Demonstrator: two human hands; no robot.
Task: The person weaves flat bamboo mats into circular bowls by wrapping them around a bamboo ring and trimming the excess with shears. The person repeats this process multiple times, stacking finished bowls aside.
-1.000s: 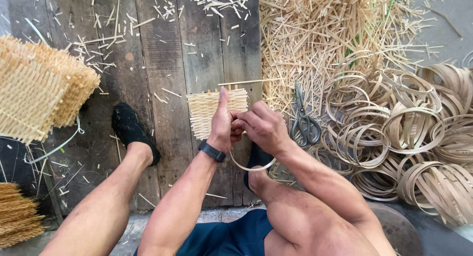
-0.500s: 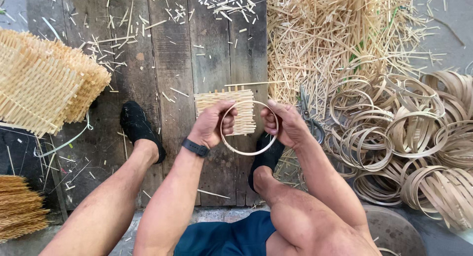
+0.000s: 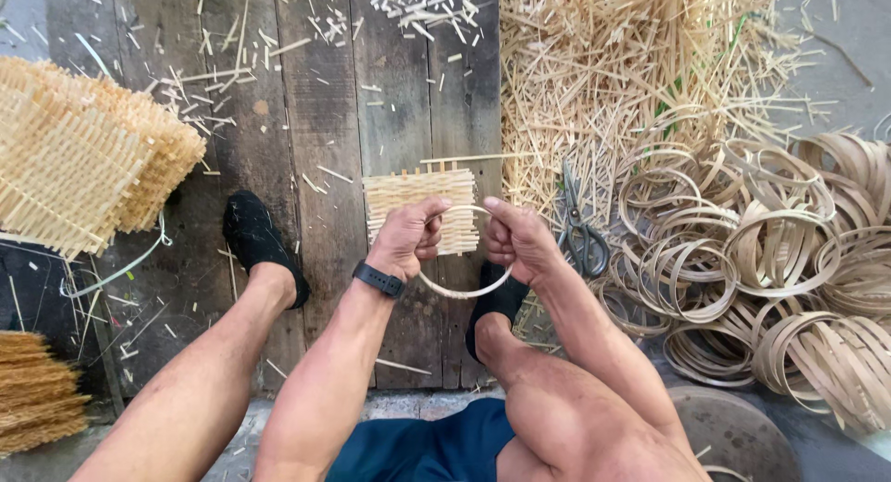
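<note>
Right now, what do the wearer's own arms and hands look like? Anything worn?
Both arms are bare to above the elbow, no sleeves and no gloves. The left hand has a dark wristband or watch at the wrist. The right hand shows nothing at the wrist. No rings can be made out.

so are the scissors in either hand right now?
No: the scissors lie on the floor beside the loose rings, while the left hand and right hand both grip the bamboo ring.
</note>
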